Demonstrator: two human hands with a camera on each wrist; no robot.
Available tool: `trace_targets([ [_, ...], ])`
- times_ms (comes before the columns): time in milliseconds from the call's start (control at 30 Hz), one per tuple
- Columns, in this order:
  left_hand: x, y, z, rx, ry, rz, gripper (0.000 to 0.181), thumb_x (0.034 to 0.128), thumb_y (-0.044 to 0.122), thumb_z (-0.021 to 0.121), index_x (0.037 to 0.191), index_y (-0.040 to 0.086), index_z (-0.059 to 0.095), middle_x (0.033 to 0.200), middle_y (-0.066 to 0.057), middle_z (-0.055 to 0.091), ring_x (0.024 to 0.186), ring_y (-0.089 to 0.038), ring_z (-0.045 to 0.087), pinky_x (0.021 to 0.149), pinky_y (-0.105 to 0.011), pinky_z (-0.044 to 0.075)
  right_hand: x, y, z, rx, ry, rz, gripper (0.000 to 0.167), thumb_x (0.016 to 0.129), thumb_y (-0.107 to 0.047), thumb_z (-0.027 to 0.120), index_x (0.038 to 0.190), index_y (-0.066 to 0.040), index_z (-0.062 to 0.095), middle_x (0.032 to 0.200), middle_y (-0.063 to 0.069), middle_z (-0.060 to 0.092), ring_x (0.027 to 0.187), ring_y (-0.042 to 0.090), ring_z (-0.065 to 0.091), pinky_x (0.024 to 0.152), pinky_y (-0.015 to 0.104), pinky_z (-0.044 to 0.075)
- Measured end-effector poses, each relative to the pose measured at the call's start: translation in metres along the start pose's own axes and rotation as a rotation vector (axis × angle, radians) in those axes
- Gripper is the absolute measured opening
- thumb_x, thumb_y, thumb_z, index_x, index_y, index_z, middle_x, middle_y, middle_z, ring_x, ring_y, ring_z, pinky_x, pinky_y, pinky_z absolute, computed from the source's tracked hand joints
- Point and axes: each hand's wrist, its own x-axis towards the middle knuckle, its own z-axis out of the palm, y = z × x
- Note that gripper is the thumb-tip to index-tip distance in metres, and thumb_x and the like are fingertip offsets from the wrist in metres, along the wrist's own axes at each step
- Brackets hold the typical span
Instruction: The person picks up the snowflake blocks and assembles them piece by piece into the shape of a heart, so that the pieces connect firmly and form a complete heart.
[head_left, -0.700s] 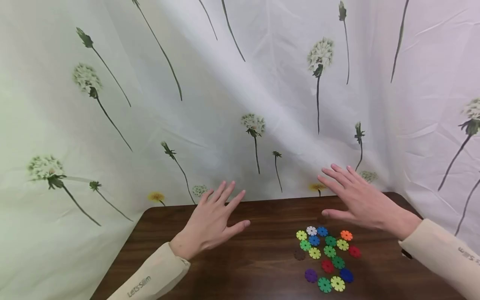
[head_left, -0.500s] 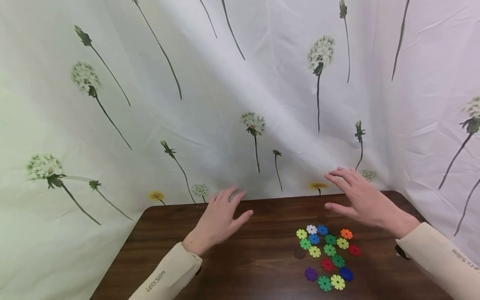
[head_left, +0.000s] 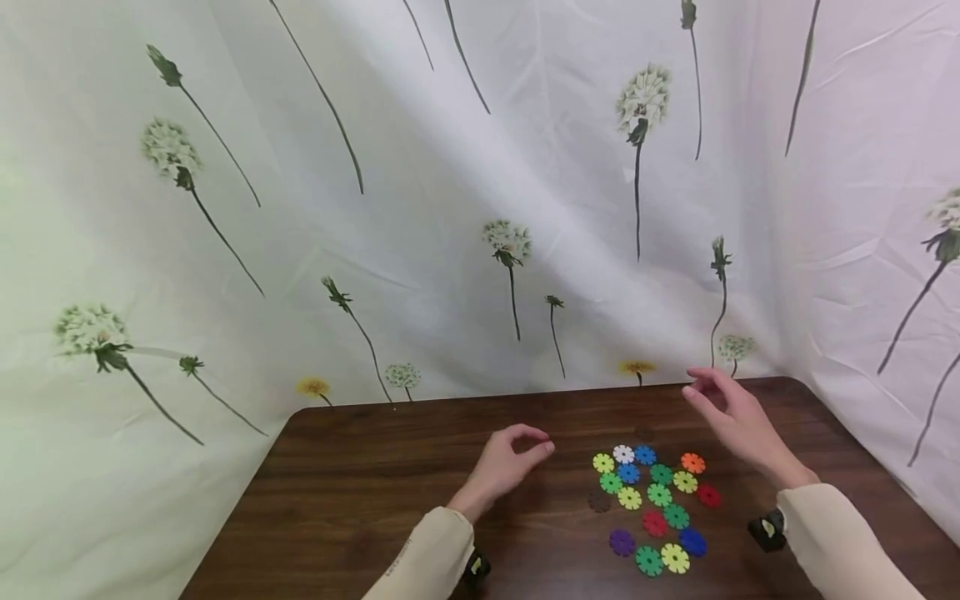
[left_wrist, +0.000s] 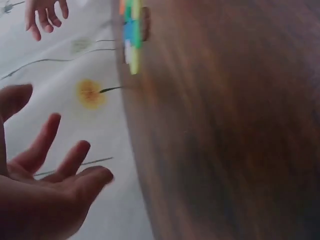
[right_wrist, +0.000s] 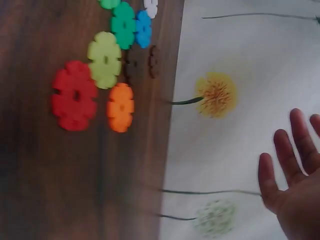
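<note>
Several colourful notched plastic discs lie flat on the brown wooden table (head_left: 360, 483), right of the middle. In the head view my left hand (head_left: 504, 464) hovers to the left of the discs, its fingers loosely bent and holding nothing. Its nearest pieces are a dark brown disc (head_left: 599, 502) and a yellow disc (head_left: 603, 463). My right hand (head_left: 742, 421) hangs beyond and right of the group, near the orange disc (head_left: 693, 463), with relaxed fingers and nothing in them. The right wrist view shows the red disc (right_wrist: 75, 96) beside that orange one, apart from the hand.
A white cloth (head_left: 420, 208) printed with dandelions hangs behind the table's far edge. A purple disc (head_left: 622, 542), a green disc (head_left: 649, 561) and a blue disc (head_left: 693, 542) lie on the near side of the group. Dark cameras sit at both wrists.
Both hands have come down from a raised, spread pose, and their fingers have bent. The left has moved right towards the discs; the right has moved slightly right. The discs have stayed put.
</note>
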Motion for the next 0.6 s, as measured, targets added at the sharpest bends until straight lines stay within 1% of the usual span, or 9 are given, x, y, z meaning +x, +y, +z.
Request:
trace_targets([
  [33, 0.000, -0.004, 0.004, 0.044, -0.011, 0.006, 0.033, 0.0896, 0.034, 0.067, 0.110, 0.009, 0.068, 0.123, -0.010, 0.063, 0.119, -0.030, 0.056, 0.098, -0.051, 0.045, -0.003, 0.004, 0.001, 0.006, -0.014, 0.038, 0.041, 0.099, -0.032, 0.054, 0.131, -0.006, 0.052, 0.107, 0.007, 0.060, 0.088, -0.010, 0.047, 0.074, 0.012, 0.044],
  [100, 0.000, -0.010, 0.012, 0.142, -0.044, 0.041, 0.033, 0.0879, 0.034, 0.068, 0.109, 0.010, 0.069, 0.130, -0.010, 0.060, 0.127, -0.031, 0.051, 0.103, -0.052, 0.040, -0.010, 0.013, 0.001, 0.016, -0.036, 0.111, 0.044, 0.100, -0.036, 0.051, 0.132, -0.006, 0.052, 0.112, 0.011, 0.060, 0.089, -0.012, 0.046, 0.074, 0.012, 0.044],
  [133, 0.000, -0.013, 0.016, 0.163, -0.069, 0.054, 0.033, 0.0876, 0.033, 0.069, 0.110, 0.009, 0.069, 0.133, -0.011, 0.058, 0.129, -0.032, 0.049, 0.105, -0.053, 0.039, -0.013, 0.017, 0.001, 0.023, -0.048, 0.143, 0.045, 0.100, -0.038, 0.050, 0.132, -0.005, 0.052, 0.115, 0.013, 0.060, 0.090, -0.011, 0.046, 0.074, 0.012, 0.044],
  [200, 0.001, -0.017, 0.023, 0.199, -0.113, 0.075, 0.032, 0.0877, 0.030, 0.069, 0.111, 0.009, 0.068, 0.139, -0.012, 0.055, 0.135, -0.035, 0.044, 0.109, -0.055, 0.035, -0.018, 0.026, 0.001, 0.027, -0.074, 0.201, 0.048, 0.100, -0.041, 0.048, 0.131, -0.005, 0.053, 0.119, 0.017, 0.060, 0.094, -0.007, 0.048, 0.076, 0.013, 0.045],
  [267, 0.002, -0.020, 0.029, 0.236, -0.155, 0.091, 0.030, 0.0883, 0.027, 0.069, 0.112, 0.008, 0.067, 0.143, -0.014, 0.051, 0.139, -0.038, 0.038, 0.112, -0.056, 0.031, -0.022, 0.035, 0.003, 0.029, -0.099, 0.243, 0.049, 0.100, -0.042, 0.047, 0.130, -0.004, 0.054, 0.122, 0.019, 0.060, 0.100, 0.002, 0.052, 0.079, 0.017, 0.046],
  [333, 0.003, -0.022, 0.036, 0.273, -0.193, 0.088, 0.030, 0.0891, 0.026, 0.068, 0.113, 0.009, 0.065, 0.146, -0.015, 0.047, 0.142, -0.041, 0.031, 0.113, -0.059, 0.026, -0.026, 0.043, 0.005, 0.021, -0.132, 0.268, 0.049, 0.100, -0.043, 0.048, 0.129, -0.005, 0.055, 0.123, 0.020, 0.061, 0.102, 0.012, 0.055, 0.080, 0.023, 0.047],
  [400, 0.003, -0.023, 0.042, 0.313, -0.226, 0.079, 0.031, 0.0896, 0.026, 0.068, 0.116, 0.010, 0.064, 0.148, -0.016, 0.044, 0.143, -0.044, 0.026, 0.114, -0.063, 0.021, -0.030, 0.052, 0.009, 0.016, -0.167, 0.274, 0.048, 0.099, -0.042, 0.050, 0.128, -0.005, 0.056, 0.123, 0.020, 0.062, 0.102, 0.017, 0.057, 0.081, 0.028, 0.048],
  [500, 0.002, -0.024, 0.051, 0.341, -0.261, 0.049, 0.035, 0.0885, 0.028, 0.068, 0.119, 0.011, 0.062, 0.151, -0.018, 0.039, 0.144, -0.047, 0.020, 0.113, -0.068, 0.014, -0.036, 0.061, 0.014, 0.025, -0.220, 0.279, 0.047, 0.097, -0.041, 0.055, 0.128, -0.006, 0.057, 0.121, 0.017, 0.063, 0.096, 0.011, 0.056, 0.078, 0.029, 0.048],
  [600, 0.001, -0.023, 0.057, 0.331, -0.271, 0.002, 0.037, 0.0867, 0.028, 0.069, 0.120, 0.013, 0.062, 0.155, -0.021, 0.030, 0.145, -0.049, 0.013, 0.113, -0.068, 0.010, -0.040, 0.067, 0.018, 0.053, -0.267, 0.284, 0.045, 0.094, -0.038, 0.060, 0.126, -0.006, 0.058, 0.115, 0.015, 0.063, 0.086, 0.006, 0.052, 0.072, 0.025, 0.046],
])
